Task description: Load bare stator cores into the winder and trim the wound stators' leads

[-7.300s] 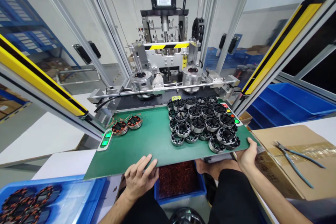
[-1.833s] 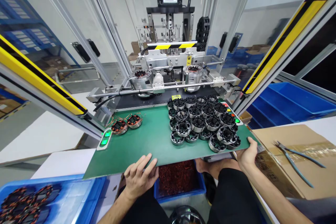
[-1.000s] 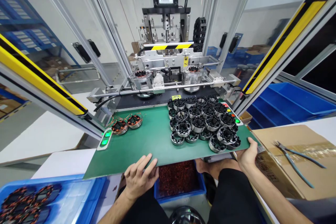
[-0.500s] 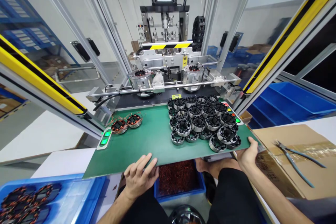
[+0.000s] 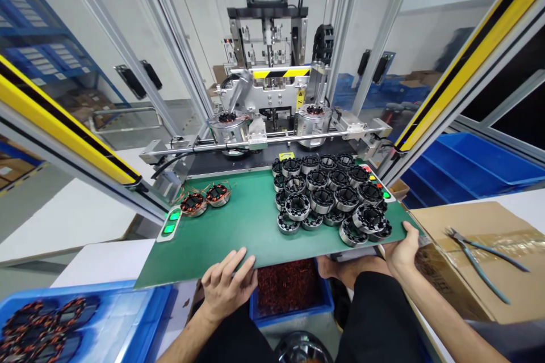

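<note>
A green work board (image 5: 247, 227) spans the space in front of me. My left hand (image 5: 227, 283) rests on its front edge, fingers stretched over the top. At the right front corner, my right hand (image 5: 402, 247) grips the board with the thumb on top; its other fingers are hidden underneath. Between the hands and the machine, bare stator cores (image 5: 321, 199) stand in rows on the board's right half, some stacked. Two stators wound with copper wire (image 5: 218, 195) lie at the left rear. Two more stators (image 5: 315, 110) sit in the machine's round metal holders.
The winding machine (image 5: 272, 96) rises behind the board between yellow side bars (image 5: 468, 68). A blue tray (image 5: 128, 300) with wound stators is at lower left. Cutting pliers (image 5: 479, 261) lie on a cardboard box (image 5: 511, 238) at right. Below is a blue bin (image 5: 293, 317) of copper-coloured scraps.
Transparent cylindrical parts now show above both holders in the machine, the left one tilted and blurred. The machine's middle section looks shifted. Both my hands and the stators on the board have stayed put.
</note>
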Tool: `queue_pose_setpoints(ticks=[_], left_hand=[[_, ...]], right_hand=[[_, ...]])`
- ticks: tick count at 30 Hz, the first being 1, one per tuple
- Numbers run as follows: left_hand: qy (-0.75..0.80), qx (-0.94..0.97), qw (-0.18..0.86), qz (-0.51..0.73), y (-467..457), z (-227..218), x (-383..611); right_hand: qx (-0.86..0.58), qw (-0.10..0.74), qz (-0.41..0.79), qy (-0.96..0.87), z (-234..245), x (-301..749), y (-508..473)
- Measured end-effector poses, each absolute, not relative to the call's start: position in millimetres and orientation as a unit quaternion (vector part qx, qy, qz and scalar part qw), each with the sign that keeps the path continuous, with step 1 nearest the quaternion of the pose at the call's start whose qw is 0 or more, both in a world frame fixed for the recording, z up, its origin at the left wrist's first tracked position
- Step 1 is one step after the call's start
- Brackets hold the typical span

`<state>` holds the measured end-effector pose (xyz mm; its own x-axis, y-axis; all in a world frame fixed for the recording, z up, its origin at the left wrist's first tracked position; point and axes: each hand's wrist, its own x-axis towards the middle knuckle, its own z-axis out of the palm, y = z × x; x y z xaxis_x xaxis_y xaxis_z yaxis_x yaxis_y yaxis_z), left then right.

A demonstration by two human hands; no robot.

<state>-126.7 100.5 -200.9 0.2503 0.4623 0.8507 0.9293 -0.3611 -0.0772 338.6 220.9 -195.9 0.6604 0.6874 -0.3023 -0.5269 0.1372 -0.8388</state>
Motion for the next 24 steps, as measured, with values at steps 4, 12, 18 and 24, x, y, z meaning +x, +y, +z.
queue_pose_setpoints(ticks=[4,12,18,24], left_hand=[[-0.473,-0.732,0.309,-0.381,100.9,-197.7,-126.3],[-0.476,-0.728,0.304,-0.390,100.9,-200.9,-126.4],[-0.473,-0.728,0.310,-0.388,101.1,-198.8,-126.3],[-0.467,-0.731,0.316,-0.384,101.7,-191.6,-124.1]], right_hand=[[-0.517,0.750,0.406,-0.076,-193.3,337.1,219.4],[-0.522,0.745,0.407,-0.079,-197.1,339.8,219.6],[-0.513,0.753,0.404,-0.082,-200.1,341.4,220.7],[-0.508,0.755,0.408,-0.080,-199.5,340.2,220.1]])
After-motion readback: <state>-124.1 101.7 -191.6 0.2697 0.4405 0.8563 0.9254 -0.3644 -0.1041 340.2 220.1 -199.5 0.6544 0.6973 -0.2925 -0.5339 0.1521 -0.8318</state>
